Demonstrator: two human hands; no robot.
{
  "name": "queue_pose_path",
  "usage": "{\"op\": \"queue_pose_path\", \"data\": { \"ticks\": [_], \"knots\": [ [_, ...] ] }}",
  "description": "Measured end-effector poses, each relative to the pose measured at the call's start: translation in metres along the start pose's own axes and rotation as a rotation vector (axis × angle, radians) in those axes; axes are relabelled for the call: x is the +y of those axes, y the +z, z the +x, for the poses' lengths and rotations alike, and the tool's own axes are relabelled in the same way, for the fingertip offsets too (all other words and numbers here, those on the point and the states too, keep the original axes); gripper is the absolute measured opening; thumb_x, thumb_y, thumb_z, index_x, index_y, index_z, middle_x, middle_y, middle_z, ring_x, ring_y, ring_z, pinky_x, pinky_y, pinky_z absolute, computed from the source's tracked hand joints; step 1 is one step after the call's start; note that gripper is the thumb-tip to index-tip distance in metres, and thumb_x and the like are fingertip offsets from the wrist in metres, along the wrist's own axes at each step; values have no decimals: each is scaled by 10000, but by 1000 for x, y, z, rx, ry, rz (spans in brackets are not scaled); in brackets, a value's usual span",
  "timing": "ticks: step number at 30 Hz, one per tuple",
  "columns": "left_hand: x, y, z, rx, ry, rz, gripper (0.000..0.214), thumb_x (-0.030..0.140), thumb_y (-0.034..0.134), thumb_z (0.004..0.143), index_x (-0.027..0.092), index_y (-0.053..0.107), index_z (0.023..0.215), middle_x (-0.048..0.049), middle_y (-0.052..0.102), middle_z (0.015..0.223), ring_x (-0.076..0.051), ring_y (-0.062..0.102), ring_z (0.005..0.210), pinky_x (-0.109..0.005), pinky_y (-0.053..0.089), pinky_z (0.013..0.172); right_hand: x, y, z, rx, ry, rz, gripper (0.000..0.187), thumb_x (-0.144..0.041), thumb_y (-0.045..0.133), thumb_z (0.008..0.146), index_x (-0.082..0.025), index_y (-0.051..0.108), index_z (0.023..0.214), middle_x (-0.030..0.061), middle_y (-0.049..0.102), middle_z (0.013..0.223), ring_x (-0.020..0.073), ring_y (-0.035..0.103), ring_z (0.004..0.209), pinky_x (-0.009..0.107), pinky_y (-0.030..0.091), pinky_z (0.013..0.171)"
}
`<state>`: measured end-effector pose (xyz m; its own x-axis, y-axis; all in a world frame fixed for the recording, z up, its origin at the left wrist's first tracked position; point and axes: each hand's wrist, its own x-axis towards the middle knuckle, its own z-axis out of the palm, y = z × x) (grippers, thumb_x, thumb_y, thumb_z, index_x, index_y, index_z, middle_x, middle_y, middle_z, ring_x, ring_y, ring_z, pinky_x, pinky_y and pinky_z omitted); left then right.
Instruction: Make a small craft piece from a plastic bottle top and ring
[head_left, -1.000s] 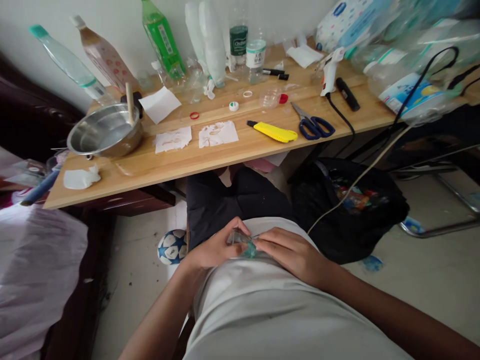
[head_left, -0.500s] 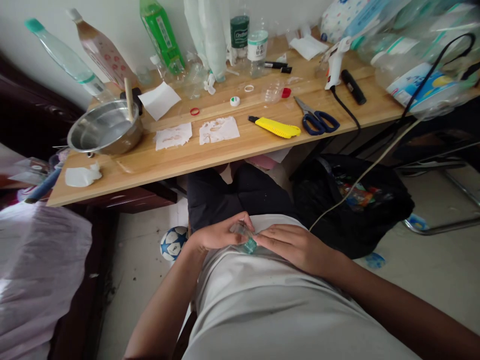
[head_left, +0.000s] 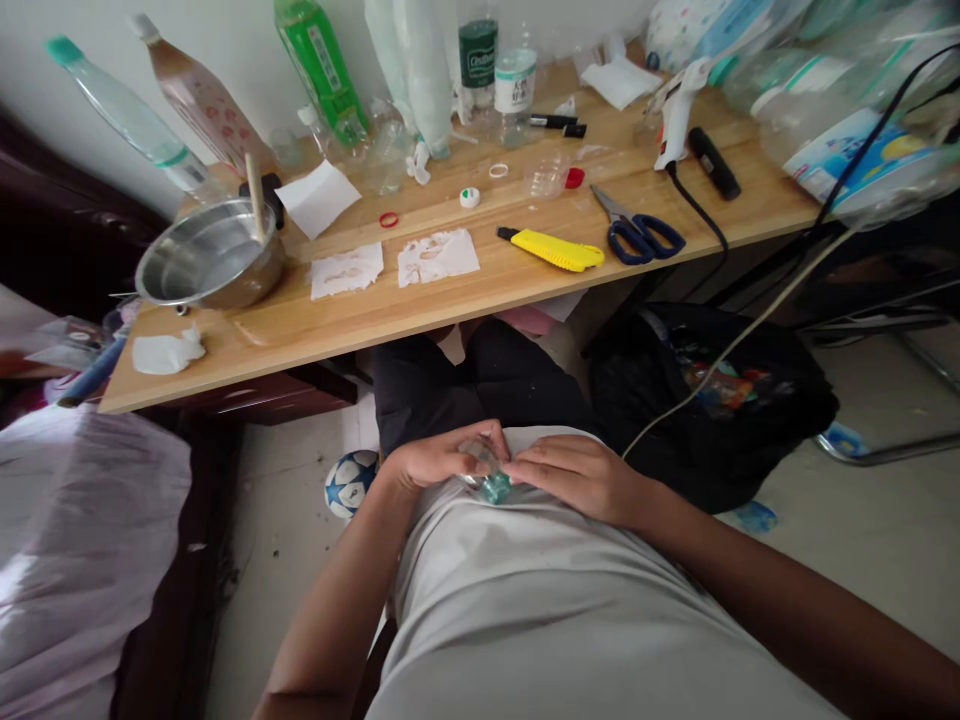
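Observation:
Close against the white shirt, my left hand is closed around a small clear plastic bottle top with a teal neck end. The fingers of my right hand are pressed together, their tips at the right side of that teal end. Whether the right fingertips pinch anything small is hidden. Both hands are over my lap, in front of the table edge. On the table beyond lie a yellow utility knife and dark-handled scissors.
A steel bowl with a wooden stick stands at the table's left. Torn paper pieces, a glue gun and several plastic bottles are on the table. A black bag and a ball are on the floor.
The bottle top has turned slightly in my left hand, with more of its clear wall showing. My right fingertips stay beside its teal end. The view has shifted a little.

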<state>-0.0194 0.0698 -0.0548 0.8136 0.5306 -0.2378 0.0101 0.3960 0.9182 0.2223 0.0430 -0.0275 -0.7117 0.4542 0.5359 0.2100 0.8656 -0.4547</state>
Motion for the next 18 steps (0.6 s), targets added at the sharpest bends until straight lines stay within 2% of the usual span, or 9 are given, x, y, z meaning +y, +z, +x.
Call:
{"op": "queue_pose_path", "data": {
  "ticks": [4,8,14,18],
  "knots": [
    [-1,-1,3,-26,-16,-37,284,308,705,703,176,605,934,-31,612,940,-178,534,872,-280,425,766,1,0,4,49,-75,-3,191,-106,556,974,-72,676,1118,107,756,943,185,702,843,328,604,785],
    [2,0,7,-45,-50,-63,274,299,714,669,177,600,887,-18,610,890,-170,534,840,-272,421,748,4,0,3,27,-86,16,203,-108,561,974,-73,668,1143,103,756,948,180,696,849,327,602,787],
    [4,2,11,-50,-109,-70,269,329,692,664,187,587,866,-8,580,856,-177,523,834,-281,423,744,8,-6,3,-119,-81,39,226,-138,527,996,-93,673,1163,98,755,985,185,700,867,326,595,771],
    [6,7,10,-54,-143,-48,233,332,657,705,188,586,874,-3,570,855,-173,518,832,-284,420,757,11,-14,5,-206,-132,27,265,-159,453,1031,-89,681,1147,86,759,927,160,703,825,288,588,754]
  ]
}}
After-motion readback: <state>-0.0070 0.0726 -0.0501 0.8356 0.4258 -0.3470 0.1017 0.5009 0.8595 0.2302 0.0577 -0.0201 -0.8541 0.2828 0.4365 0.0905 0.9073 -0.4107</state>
